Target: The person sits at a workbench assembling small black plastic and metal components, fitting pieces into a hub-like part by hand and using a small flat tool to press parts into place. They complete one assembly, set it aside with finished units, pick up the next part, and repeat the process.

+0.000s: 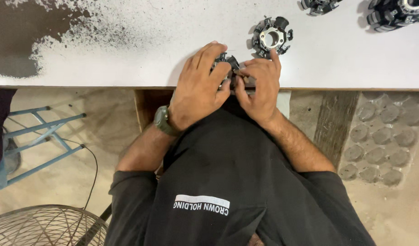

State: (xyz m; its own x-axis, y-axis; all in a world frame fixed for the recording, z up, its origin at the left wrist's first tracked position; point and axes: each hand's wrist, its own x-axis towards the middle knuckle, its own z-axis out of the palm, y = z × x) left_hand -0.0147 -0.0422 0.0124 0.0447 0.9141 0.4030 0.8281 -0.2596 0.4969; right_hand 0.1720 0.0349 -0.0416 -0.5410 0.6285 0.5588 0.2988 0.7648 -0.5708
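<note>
Two hands, left hand (198,89) and right hand (259,86), gripping dark ring part (227,61) (mostly hidden)

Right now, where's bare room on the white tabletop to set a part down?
Free: the white tabletop right of the ring-shaped black and metal part, and the stretch between the dark worn patch and the left hand. Crowded: the front edge under both hands, right hand, and the far right corner with black parts.

White worktable (127,54) w/ worn dark patch top left. Below: dusty concrete floor (59,177), blue metal frame (41,136), wire fan guard (45,228) btm left, grey moulded tray (382,146) on right.
</note>
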